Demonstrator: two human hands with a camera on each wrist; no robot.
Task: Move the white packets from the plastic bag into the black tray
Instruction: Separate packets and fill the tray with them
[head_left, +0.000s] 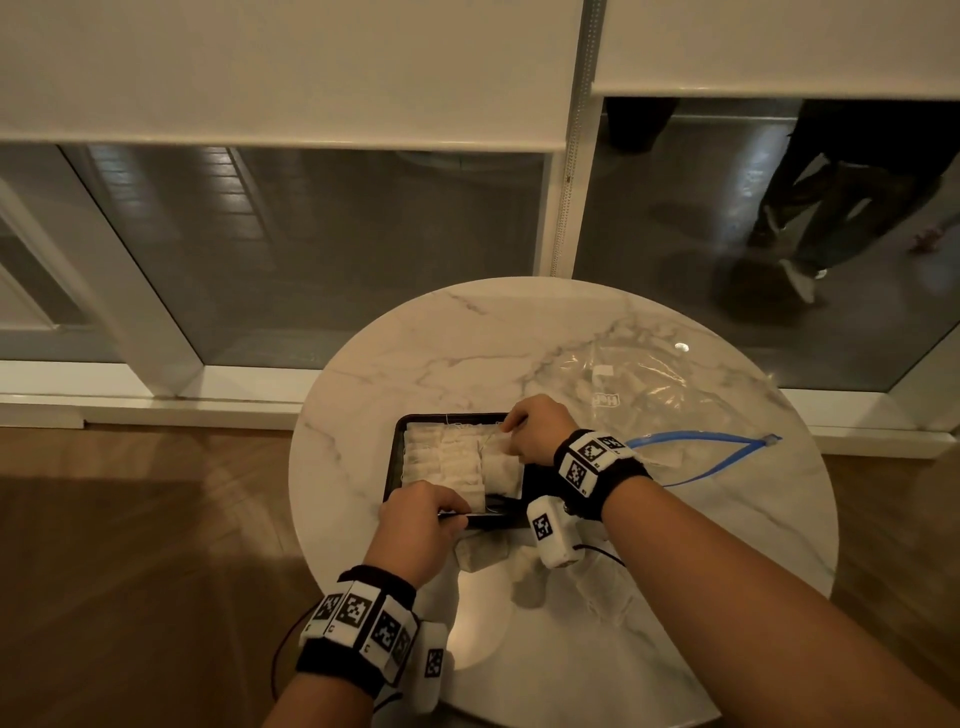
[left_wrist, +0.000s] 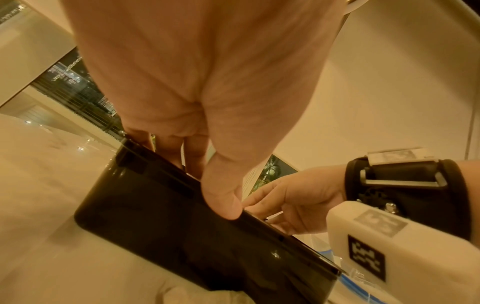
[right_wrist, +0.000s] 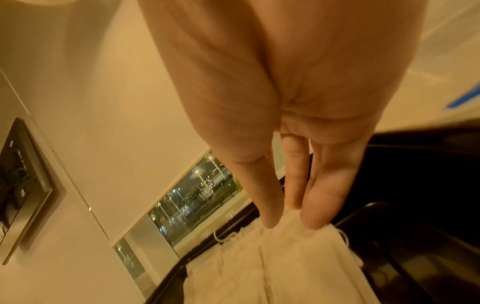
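I see my right hand (right_wrist: 298, 102) from close up, reaching down. Its fingers (right_wrist: 322, 195) are straight and the tips touch the top white packet (right_wrist: 298, 267). More packets (right_wrist: 228, 273) lie side by side next to it, with thin strings on them. They sit in the black tray (right_wrist: 415, 185). Behind is a pale wall with a window (right_wrist: 192, 205) showing night lights, and a dark picture frame (right_wrist: 23, 179) on the left.

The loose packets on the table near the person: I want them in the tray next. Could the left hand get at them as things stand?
Probably not yet: the left hand grips the black tray rim. The loose packets lie uncovered just beside it, so letting go should suffice.
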